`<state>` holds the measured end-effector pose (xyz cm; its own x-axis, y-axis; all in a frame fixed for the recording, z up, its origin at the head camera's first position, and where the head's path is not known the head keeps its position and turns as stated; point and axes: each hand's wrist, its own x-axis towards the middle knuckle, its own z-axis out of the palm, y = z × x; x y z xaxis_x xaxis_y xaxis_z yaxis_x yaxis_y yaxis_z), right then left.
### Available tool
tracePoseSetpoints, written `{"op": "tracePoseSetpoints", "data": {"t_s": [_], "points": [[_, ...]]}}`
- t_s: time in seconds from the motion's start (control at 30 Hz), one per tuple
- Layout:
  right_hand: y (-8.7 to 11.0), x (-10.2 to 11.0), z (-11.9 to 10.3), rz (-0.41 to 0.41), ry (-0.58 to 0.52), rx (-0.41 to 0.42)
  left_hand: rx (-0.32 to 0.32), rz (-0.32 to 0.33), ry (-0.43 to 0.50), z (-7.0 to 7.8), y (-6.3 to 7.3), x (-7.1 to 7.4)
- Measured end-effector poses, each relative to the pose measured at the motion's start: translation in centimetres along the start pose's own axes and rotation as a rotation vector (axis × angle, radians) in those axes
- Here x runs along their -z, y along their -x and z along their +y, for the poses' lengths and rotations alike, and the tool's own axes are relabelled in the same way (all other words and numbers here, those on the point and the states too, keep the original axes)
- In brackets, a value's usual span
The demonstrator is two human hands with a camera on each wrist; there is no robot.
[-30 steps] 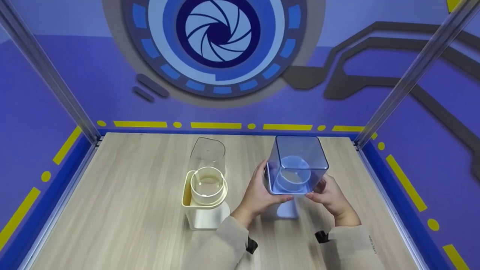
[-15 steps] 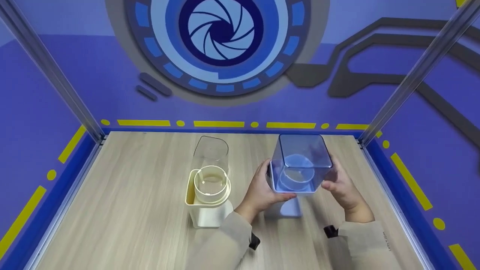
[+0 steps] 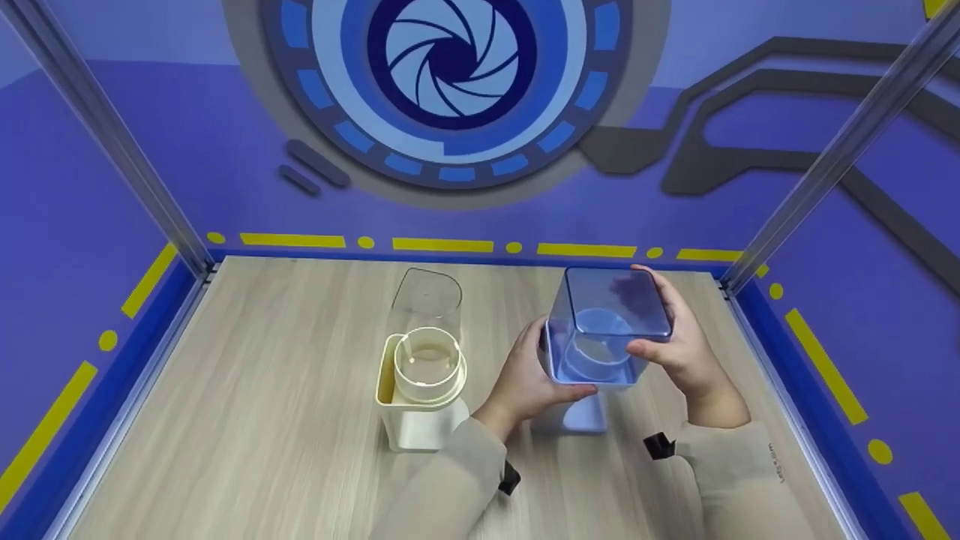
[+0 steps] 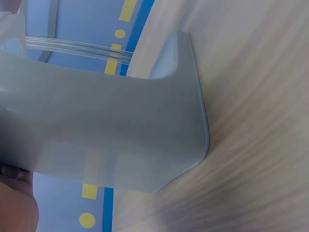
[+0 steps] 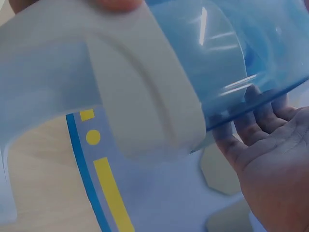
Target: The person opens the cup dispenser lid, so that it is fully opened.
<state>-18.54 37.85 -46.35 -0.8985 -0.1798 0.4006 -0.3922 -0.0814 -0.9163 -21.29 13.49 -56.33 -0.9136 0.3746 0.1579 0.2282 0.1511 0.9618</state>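
Note:
A light blue plastic dispenser (image 3: 583,417) stands on the table, right of the middle. On its upper tray sits a see-through blue box-shaped cover (image 3: 600,289), with a round collar (image 3: 600,356) visible inside. My left hand (image 3: 521,379) grips the tray's left side, thumb along the front rim. My right hand (image 3: 686,352) holds the cover from the right, thumb on the front and fingers round the far side. In the right wrist view, the fingers (image 5: 268,121) of that hand touch the cover. The left wrist view shows the dispenser's curved pillar (image 4: 96,116) and its foot.
To the left stands a similar cream dispenser (image 3: 424,431) with an uncovered round collar (image 3: 427,366). Directly behind it is a clear cover (image 3: 427,294). Patterned purple walls (image 3: 420,217) and metal posts (image 3: 817,165) bound the table (image 3: 270,390).
My right hand has left the tray's front right edge, moved up, and taken hold of the blue cover. My left hand keeps its grip. The whole view has shifted slightly.

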Motion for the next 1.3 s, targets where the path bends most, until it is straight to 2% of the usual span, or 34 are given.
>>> {"op": "tracePoseSetpoints", "data": {"t_s": [0.17, 0.37, 0.47, 0.63, 0.97, 1.17, 1.3], "points": [[-0.2, -0.5, -0.3, 0.035, 0.032, 0.018, 0.008, -0.005, -0.015, 0.1, 0.0, 0.1], [-0.2, -0.8, 0.0, 0.03, 0.04, 0.082, 0.007, -0.002, -0.023, 0.1, 0.1, 0.1], [-0.2, -0.9, 0.3, 0.055, 0.042, 0.105, 0.001, -0.002, -0.04, 0.1, 0.0, 0.1], [-0.3, -1.1, 0.6, 0.109, 0.016, 0.116, 0.002, -0.014, -0.059, 0.2, -0.3, 0.1], [-0.3, -1.5, 0.5, 0.106, -0.1, 0.139, 0.019, -0.024, -0.082, 0.2, -0.1, -0.1], [-0.6, -1.9, -1.2, 0.114, -0.044, 0.239, -0.025, -0.008, -0.082, -0.1, -0.5, -0.2], [-1.3, -2.1, -1.8, 0.128, 0.003, 0.207, -0.025, -0.004, -0.069, -0.5, -0.4, 0.0]]}}
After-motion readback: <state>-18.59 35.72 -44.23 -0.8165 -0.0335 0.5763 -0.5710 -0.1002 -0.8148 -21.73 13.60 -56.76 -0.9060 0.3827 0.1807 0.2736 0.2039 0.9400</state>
